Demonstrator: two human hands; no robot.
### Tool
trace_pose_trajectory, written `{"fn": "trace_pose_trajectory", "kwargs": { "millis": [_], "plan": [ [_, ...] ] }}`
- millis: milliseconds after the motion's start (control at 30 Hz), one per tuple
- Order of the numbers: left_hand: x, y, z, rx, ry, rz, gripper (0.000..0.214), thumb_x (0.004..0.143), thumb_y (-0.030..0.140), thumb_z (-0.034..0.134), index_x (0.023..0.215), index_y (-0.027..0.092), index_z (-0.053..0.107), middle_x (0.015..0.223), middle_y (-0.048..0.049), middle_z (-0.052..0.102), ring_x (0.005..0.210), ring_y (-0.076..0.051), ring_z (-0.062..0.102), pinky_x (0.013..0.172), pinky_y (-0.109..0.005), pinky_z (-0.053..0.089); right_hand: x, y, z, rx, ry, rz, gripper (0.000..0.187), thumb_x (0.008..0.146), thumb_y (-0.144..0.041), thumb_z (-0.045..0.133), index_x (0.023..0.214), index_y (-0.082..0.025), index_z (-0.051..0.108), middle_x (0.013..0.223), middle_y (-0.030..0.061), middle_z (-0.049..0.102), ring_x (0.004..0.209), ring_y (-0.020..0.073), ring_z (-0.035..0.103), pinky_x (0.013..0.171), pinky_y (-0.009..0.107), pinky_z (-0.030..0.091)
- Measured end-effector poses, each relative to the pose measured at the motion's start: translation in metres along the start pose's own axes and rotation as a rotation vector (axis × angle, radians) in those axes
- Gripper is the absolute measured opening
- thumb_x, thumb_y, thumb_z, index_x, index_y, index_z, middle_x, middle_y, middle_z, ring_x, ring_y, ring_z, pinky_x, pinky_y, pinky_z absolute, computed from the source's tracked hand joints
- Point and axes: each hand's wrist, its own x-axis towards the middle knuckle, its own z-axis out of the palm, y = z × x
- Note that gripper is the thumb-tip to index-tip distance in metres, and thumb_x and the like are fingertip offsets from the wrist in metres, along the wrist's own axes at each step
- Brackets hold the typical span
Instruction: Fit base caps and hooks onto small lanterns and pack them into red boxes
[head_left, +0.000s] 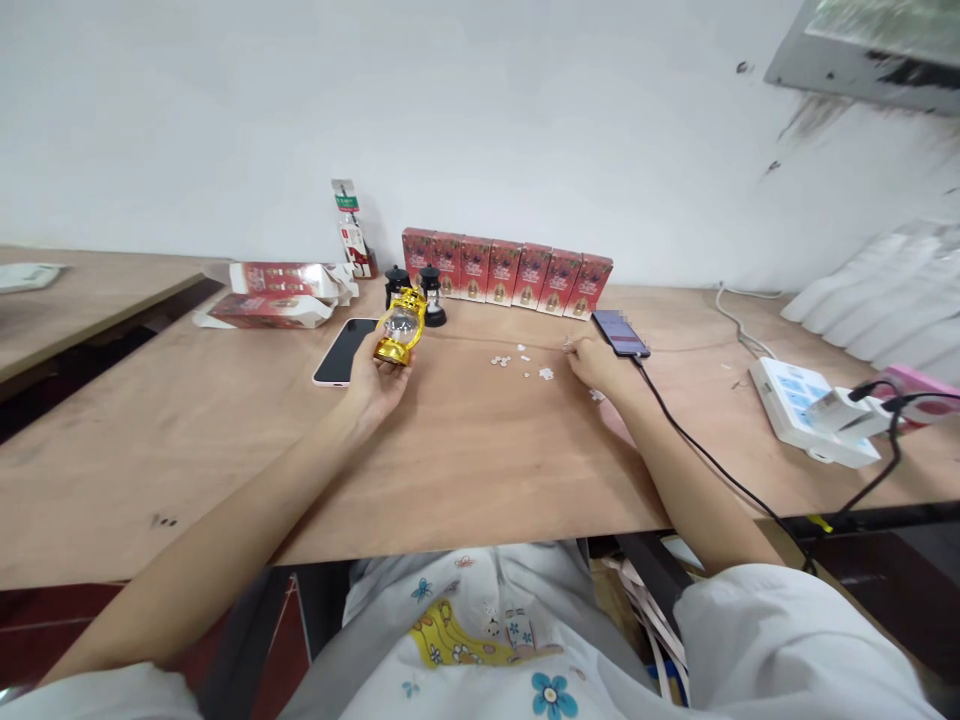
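Observation:
A small gold lantern (400,328) with a clear globe is tilted in my left hand (377,382), whose fingers hold it near its base. Just behind it stand two black lanterns (431,300) on the table. My right hand (591,362) is further right, low over the tabletop, with its fingers curled together beside some small white pieces. What these fingers hold, if anything, is too small to make out. Between my hands lie several small round pieces (501,361) and a little heap of white bits (546,374).
Red printed boxes (502,272) stand in a row by the wall. Opened red cartons (274,308) lie left, near a pink-edged phone (345,350). Right are a cabled phone (621,332), its black cable (697,455), a white power strip (787,400) and white wrapped stacks (885,290).

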Motion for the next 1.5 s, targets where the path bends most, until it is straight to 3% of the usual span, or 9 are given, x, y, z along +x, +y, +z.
{"fn": "trace_pose_trajectory", "kwargs": {
  "millis": [267, 467, 567, 767, 933, 1033, 1133, 1333, 1500],
  "plan": [
    [0.001, -0.001, -0.003, 0.014, -0.114, -0.040, 0.014, 0.080, 0.023, 0.059, 0.093, 0.019, 0.059, 0.088, -0.0042, 0.066, 0.077, -0.013, 0.064, 0.065, -0.020, 0.055, -0.009, -0.038, 0.002, 0.115, 0.046, -0.218, 0.027, 0.089, -0.015, 0.041, 0.102, -0.013, 0.065, 0.097, 0.0132, 0.070, 0.086, 0.0219, 0.064, 0.075, 0.028, 0.043],
    [-0.004, -0.001, 0.000, 0.019, -0.125, -0.057, 0.015, 0.078, 0.020, 0.061, 0.093, 0.018, 0.060, 0.085, -0.0037, 0.066, 0.073, -0.012, 0.063, 0.063, -0.020, 0.055, -0.010, -0.029, -0.004, 0.491, 0.582, -0.152, 0.024, 0.093, -0.021, 0.038, 0.097, -0.015, 0.061, 0.096, 0.0112, 0.065, 0.091, 0.0215, 0.059, 0.081, 0.033, 0.043],
    [-0.006, -0.002, 0.001, 0.047, -0.133, -0.050, 0.010, 0.079, 0.020, 0.059, 0.088, 0.017, 0.059, 0.084, -0.0037, 0.066, 0.071, -0.012, 0.064, 0.064, -0.021, 0.055, -0.006, -0.023, -0.003, 0.607, 0.732, -0.077, 0.023, 0.093, -0.024, 0.037, 0.096, -0.017, 0.058, 0.093, 0.0089, 0.062, 0.087, 0.0198, 0.057, 0.080, 0.033, 0.043],
    [-0.006, -0.002, -0.002, 0.113, -0.194, -0.060, 0.009, 0.079, 0.022, 0.058, 0.086, 0.015, 0.059, 0.080, -0.0027, 0.066, 0.067, -0.012, 0.065, 0.060, -0.022, 0.055, 0.003, -0.017, 0.012, 0.812, 0.578, -0.122, 0.019, 0.092, -0.028, 0.038, 0.100, -0.018, 0.052, 0.074, -0.0003, 0.057, 0.060, 0.0132, 0.055, 0.064, 0.029, 0.045],
    [-0.007, -0.002, -0.002, 0.136, -0.207, -0.062, 0.010, 0.079, 0.022, 0.059, 0.086, 0.015, 0.060, 0.078, -0.0022, 0.066, 0.067, -0.012, 0.065, 0.062, -0.022, 0.055, 0.005, -0.011, 0.016, 0.489, 0.531, -0.140, 0.018, 0.086, -0.019, 0.044, 0.094, -0.015, 0.059, 0.090, 0.0109, 0.064, 0.089, 0.0245, 0.056, 0.078, 0.038, 0.043],
    [-0.007, -0.003, -0.002, 0.157, -0.220, -0.058, 0.013, 0.076, 0.024, 0.063, 0.085, 0.016, 0.060, 0.077, -0.0018, 0.066, 0.068, -0.013, 0.065, 0.063, -0.023, 0.055, 0.006, -0.007, 0.015, 0.381, 0.480, -0.112, 0.019, 0.085, -0.017, 0.045, 0.087, -0.013, 0.064, 0.090, 0.0141, 0.066, 0.093, 0.0273, 0.054, 0.081, 0.041, 0.041],
    [-0.008, -0.003, -0.002, 0.187, -0.218, -0.052, 0.016, 0.074, 0.027, 0.065, 0.084, 0.016, 0.059, 0.076, -0.0008, 0.066, 0.067, -0.013, 0.065, 0.062, -0.023, 0.055, 0.006, -0.004, 0.012, 0.405, 0.542, -0.098, 0.023, 0.088, -0.022, 0.045, 0.084, -0.014, 0.066, 0.086, 0.0116, 0.067, 0.086, 0.0248, 0.055, 0.080, 0.039, 0.041],
    [-0.007, -0.004, -0.002, 0.219, -0.214, -0.051, 0.020, 0.072, 0.029, 0.067, 0.086, 0.017, 0.059, 0.077, 0.0003, 0.065, 0.067, -0.012, 0.065, 0.058, -0.021, 0.052, 0.004, -0.007, 0.003, 0.539, 0.836, -0.077, 0.028, 0.093, -0.036, 0.043, 0.087, -0.019, 0.064, 0.084, 0.0073, 0.066, 0.083, 0.0220, 0.055, 0.078, 0.036, 0.042],
    [-0.008, -0.005, -0.002, 0.239, -0.221, -0.043, 0.022, 0.071, 0.030, 0.068, 0.086, 0.017, 0.058, 0.077, -0.0003, 0.064, 0.067, -0.012, 0.064, 0.058, -0.021, 0.051, 0.002, -0.013, 0.005, 0.577, 0.837, -0.082, 0.025, 0.091, -0.039, 0.047, 0.085, -0.020, 0.062, 0.085, 0.0063, 0.066, 0.084, 0.0215, 0.052, 0.077, 0.036, 0.043]
  ]
}}
